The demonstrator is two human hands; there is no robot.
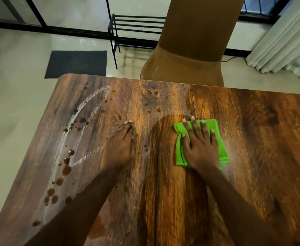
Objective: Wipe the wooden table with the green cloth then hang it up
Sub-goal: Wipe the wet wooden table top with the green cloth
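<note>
The wooden table [252,139] fills the lower part of the head view. A folded green cloth [220,139] lies flat on it, right of centre. My right hand [199,144] presses down on the cloth with straight, spread fingers. My left hand [120,144] rests flat on the bare wood to the left of the cloth, fingers together and straight. Brown liquid drops [66,170] and a whitish smeared arc [85,107] mark the table's left part. A darker damp patch [163,132] shows between my hands.
A brown chair [190,50] stands against the table's far edge. Behind it on the pale floor are a black metal rack [136,27] and a dark mat [76,63]. White curtains [287,38] hang at the far right. The table's left edge runs diagonally.
</note>
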